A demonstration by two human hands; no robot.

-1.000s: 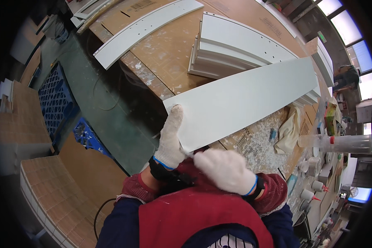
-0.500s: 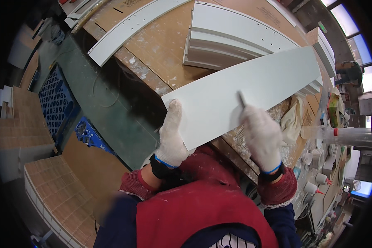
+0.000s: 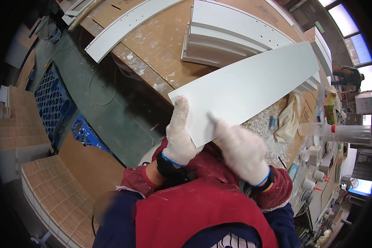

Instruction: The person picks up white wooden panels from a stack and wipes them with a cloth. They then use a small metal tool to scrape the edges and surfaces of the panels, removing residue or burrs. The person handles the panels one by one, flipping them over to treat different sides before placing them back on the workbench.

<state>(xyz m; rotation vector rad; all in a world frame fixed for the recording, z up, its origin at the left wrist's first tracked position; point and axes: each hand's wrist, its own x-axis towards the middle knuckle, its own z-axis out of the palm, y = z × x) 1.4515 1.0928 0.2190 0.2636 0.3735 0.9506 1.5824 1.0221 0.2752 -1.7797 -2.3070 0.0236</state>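
Observation:
A long white panel (image 3: 252, 84) with one curved edge slants across the front of the workbench, its narrow near end close to my body. My left hand (image 3: 178, 132), in a white knit glove, grips that near end with the thumb lying on top; its fingers are hidden beneath. In my gloved right hand (image 3: 244, 152), closed and smeared by motion, is a short dark tool (image 3: 211, 118). Its blurred tip is over the panel's face near the left end; whether it touches, I cannot tell.
Stacked white curved parts (image 3: 231, 39) lie behind the panel, and a curved white strip (image 3: 128, 25) at the far left. A cloth (image 3: 288, 120), clear cylinder (image 3: 347, 134) and glue bottles (image 3: 312, 184) are at right. Blue pallet (image 3: 53, 103) stands left; a person (image 3: 349, 78) is far right.
My right hand has swept left and nearer, carrying the dark tool toward the panel's near end. The panel's near end and my left hand have shifted slightly to the right.

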